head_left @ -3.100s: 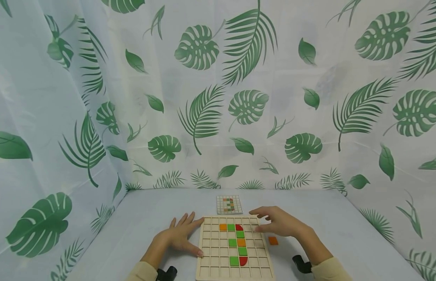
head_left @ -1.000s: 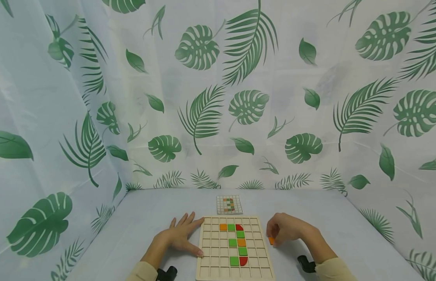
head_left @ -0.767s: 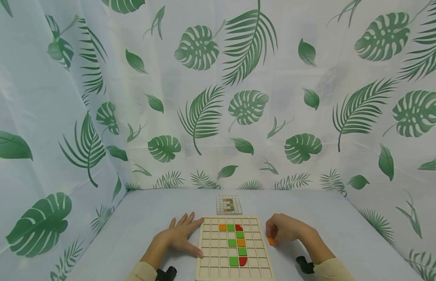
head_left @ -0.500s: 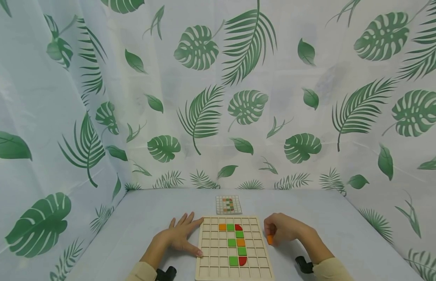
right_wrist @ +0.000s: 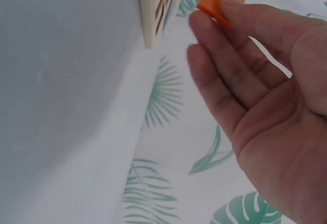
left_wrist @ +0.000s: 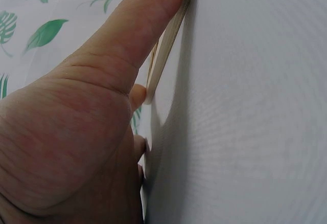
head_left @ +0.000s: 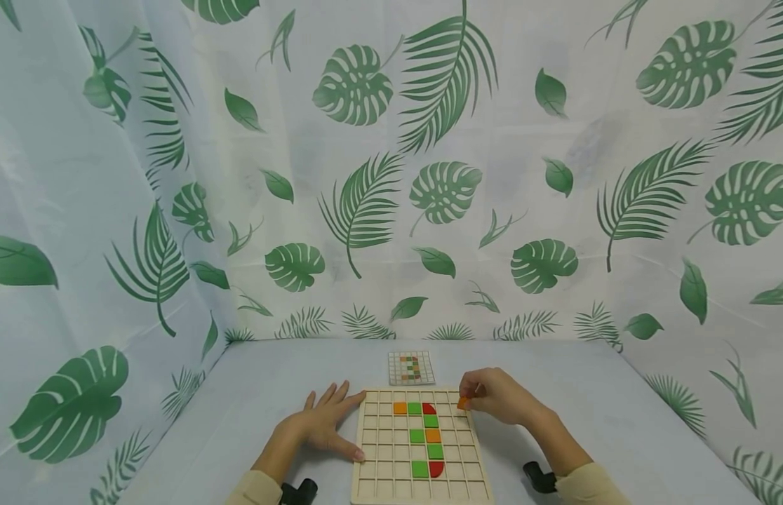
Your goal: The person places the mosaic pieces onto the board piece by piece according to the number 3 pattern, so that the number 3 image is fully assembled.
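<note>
A wooden grid board (head_left: 383, 487) lies on the white table, with several green, orange and red tiles set in its squares. My right hand (head_left: 502, 396) pinches an orange square tile (right_wrist: 217, 1) between thumb and fingers, over the board's far right corner in the head view. In the right wrist view the tile is raised beside the board's edge (right_wrist: 148, 17). My left hand (head_left: 322, 424) is spread flat at the board's left side, its thumb (left_wrist: 138, 24) touching the edge and its fingertips by the far left corner.
A small card (head_left: 411, 368) with a printed grid and coloured pattern lies just beyond the board. Black wrist-camera mounts sit at both wrists, the right one (head_left: 539, 478) included. A leaf-patterned curtain (head_left: 391, 210) hangs behind the table.
My right hand has picked up the orange tile from the table right of the board and carried it up and leftward to the board's far right corner. The left hand has stayed put.
</note>
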`<state>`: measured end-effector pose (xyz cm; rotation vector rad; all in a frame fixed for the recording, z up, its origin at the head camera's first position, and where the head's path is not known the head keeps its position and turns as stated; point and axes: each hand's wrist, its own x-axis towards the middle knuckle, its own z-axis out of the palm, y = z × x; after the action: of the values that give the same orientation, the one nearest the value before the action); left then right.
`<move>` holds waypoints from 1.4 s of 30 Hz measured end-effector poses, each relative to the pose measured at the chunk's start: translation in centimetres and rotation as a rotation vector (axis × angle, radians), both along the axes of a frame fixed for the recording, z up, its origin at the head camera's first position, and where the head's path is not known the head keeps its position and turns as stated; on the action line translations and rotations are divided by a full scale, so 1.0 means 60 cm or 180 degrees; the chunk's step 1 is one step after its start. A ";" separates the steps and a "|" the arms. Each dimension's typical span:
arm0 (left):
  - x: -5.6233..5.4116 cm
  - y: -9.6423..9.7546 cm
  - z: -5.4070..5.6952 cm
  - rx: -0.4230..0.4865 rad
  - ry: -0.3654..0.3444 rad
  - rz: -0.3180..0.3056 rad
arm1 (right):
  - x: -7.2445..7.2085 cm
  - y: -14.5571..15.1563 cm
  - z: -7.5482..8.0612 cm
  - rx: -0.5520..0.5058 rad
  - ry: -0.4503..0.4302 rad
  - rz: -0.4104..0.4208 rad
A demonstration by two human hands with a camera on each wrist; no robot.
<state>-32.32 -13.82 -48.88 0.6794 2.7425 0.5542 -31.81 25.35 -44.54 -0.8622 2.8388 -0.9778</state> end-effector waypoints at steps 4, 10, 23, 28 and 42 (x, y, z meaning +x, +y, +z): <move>-0.001 0.000 0.000 -0.0017 0.0016 0.0001 | 0.001 -0.012 0.002 -0.0108 0.0085 0.0019; -0.001 0.001 -0.002 -0.0021 0.0017 0.0013 | 0.003 -0.031 0.000 -0.0183 0.0206 0.0000; -0.001 0.001 -0.003 -0.0022 0.0019 0.0015 | 0.009 -0.060 -0.010 -0.0345 0.0470 0.0120; -0.002 0.001 -0.005 -0.0023 0.0014 0.0015 | 0.013 -0.073 -0.010 -0.0432 0.0452 0.0218; -0.002 -0.001 -0.005 0.0006 0.0015 0.0017 | 0.019 -0.107 -0.014 -0.0332 0.0402 0.0401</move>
<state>-32.45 -13.87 -49.20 0.6746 2.7493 0.5571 -30.67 18.92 -45.38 -1.1367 2.8134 -1.1006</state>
